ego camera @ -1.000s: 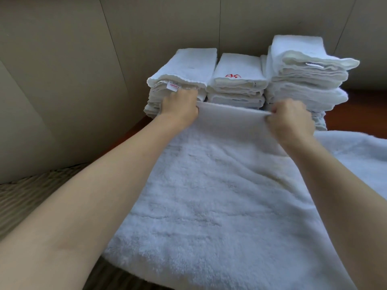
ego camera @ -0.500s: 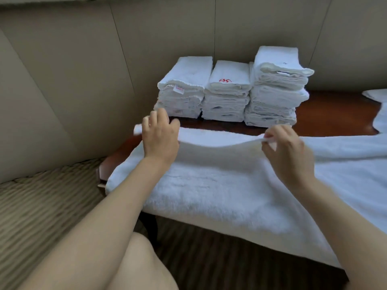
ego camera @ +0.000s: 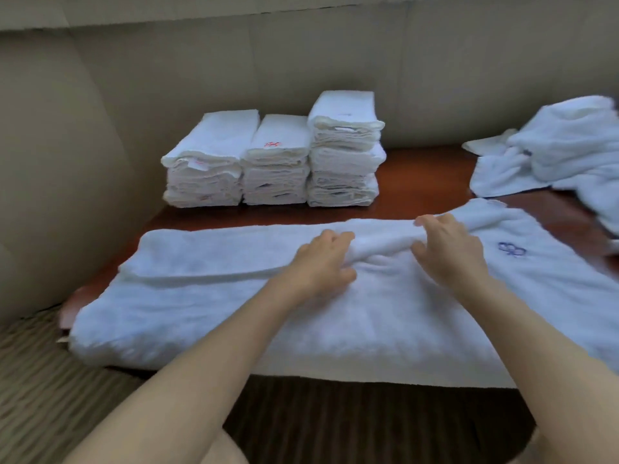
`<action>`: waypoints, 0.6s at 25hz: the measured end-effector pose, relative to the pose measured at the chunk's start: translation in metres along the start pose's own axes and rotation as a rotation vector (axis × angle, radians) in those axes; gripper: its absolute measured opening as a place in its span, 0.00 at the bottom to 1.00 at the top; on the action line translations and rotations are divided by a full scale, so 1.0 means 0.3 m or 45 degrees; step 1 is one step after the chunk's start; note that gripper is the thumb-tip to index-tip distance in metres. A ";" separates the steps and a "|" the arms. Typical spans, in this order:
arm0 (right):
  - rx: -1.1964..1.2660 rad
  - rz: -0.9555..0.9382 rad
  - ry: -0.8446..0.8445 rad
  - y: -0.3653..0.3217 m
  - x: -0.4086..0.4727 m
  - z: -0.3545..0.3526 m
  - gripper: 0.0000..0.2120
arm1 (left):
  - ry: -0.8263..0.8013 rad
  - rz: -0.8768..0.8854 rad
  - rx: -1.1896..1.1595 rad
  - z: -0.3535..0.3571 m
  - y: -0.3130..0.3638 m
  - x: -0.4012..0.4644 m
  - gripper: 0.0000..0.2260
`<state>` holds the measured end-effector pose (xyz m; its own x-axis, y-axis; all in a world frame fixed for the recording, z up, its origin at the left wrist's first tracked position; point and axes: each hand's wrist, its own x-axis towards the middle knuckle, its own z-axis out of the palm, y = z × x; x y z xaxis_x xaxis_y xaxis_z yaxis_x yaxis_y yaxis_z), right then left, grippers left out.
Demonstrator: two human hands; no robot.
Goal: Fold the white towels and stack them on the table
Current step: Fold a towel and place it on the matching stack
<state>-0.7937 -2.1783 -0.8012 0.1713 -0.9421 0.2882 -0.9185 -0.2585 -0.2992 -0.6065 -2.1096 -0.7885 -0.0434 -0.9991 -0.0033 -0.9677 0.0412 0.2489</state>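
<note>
A large white terry-cloth towel (ego camera: 335,316) is lying spread lengthwise across the near part of the reddish-brown polished wooden desk (ego camera: 425,182), its near edge hanging over the desk's front. Its pile is looking thick and fluffy, and its far long edge is lying folded over toward the person, forming a soft rounded ridge that is running from the left end to the middle. A small blue embroidered emblem (ego camera: 511,250) is showing on the towel's right part.

The left hand (ego camera: 323,259) is resting on the ridge with its fingers (ego camera: 338,236) curling around a bunched fold of the cloth and gripping it. The right hand (ego camera: 449,249) is lying just beside it, its fingers (ego camera: 427,222) bent over the same ridge and its thumb pressing from the near side, pinching the fold.

At the desk's far side, three neat stacks of folded white towels (ego camera: 274,162) are standing side by side and touching, close to the beige padded wall (ego camera: 301,55); the right stack is standing tallest, and the middle one is showing a red mark on top. A loose heap of rumpled white towels (ego camera: 552,152) is lying at the far right. Striped brown carpet (ego camera: 43,390) is covering the floor below
</note>
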 end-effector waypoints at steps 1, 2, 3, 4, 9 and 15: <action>-0.129 0.132 -0.061 0.066 0.008 -0.009 0.20 | 0.055 0.050 0.007 0.038 0.061 0.052 0.27; -0.213 0.242 -0.147 0.127 0.007 -0.012 0.21 | 0.121 0.070 0.021 0.070 0.116 0.106 0.27; -0.242 0.311 -0.216 0.176 0.005 -0.006 0.25 | 0.178 0.061 0.028 0.098 0.161 0.160 0.28; -0.230 0.345 -0.258 0.222 0.008 0.001 0.28 | 0.208 0.041 0.028 0.126 0.209 0.221 0.28; -0.196 0.279 -0.271 0.323 0.106 0.032 0.34 | 0.368 -0.053 0.129 0.223 0.315 0.457 0.20; 0.561 0.492 0.226 0.459 0.242 0.000 0.14 | 0.143 -0.138 0.127 0.163 0.353 0.620 0.23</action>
<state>-0.9077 -2.2823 -0.8214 -0.2418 -0.9452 0.2193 -0.6617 -0.0047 -0.7497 -0.7291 -2.2902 -0.8101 0.0850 -0.9928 0.0846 -0.9853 -0.0711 0.1556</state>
